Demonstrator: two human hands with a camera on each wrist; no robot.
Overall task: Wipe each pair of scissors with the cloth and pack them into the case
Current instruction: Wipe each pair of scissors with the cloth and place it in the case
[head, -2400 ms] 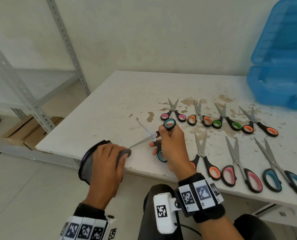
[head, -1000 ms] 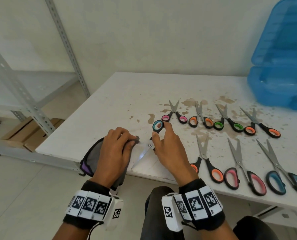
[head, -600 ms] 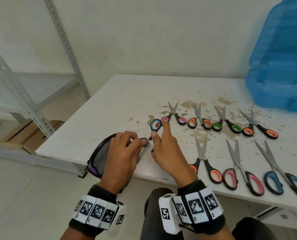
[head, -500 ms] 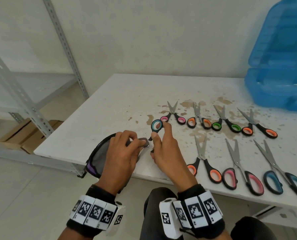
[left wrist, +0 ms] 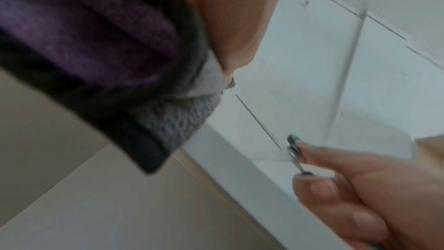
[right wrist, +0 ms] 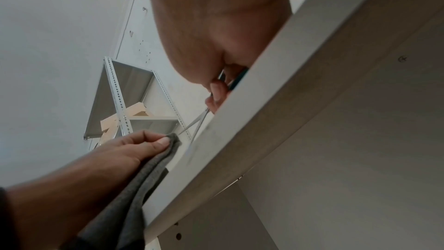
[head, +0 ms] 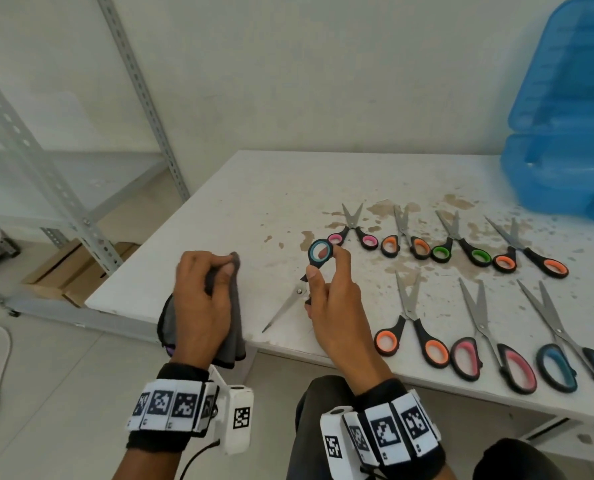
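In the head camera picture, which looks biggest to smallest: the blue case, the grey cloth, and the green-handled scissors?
1. The blue case, by far the largest, though cut off at the picture's edge.
2. The grey cloth, partly hidden by the left hand and nearer the camera, which flatters it.
3. The green-handled scissors, smallest.

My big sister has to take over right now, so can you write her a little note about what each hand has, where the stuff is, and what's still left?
Left hand: grips the folded grey cloth at the table's near edge, clear of the blades.
Right hand: holds the small teal-handled scissors by the handles, blades nearly closed, pointing toward the cloth.
On the stained white table: four small pairs in the far row, three large pairs in the near row.
Blue plastic case: open, far right; no scissors visible inside.
Done: nothing packed.
Left: finish this pair, pack it, then wipe and pack seven more.
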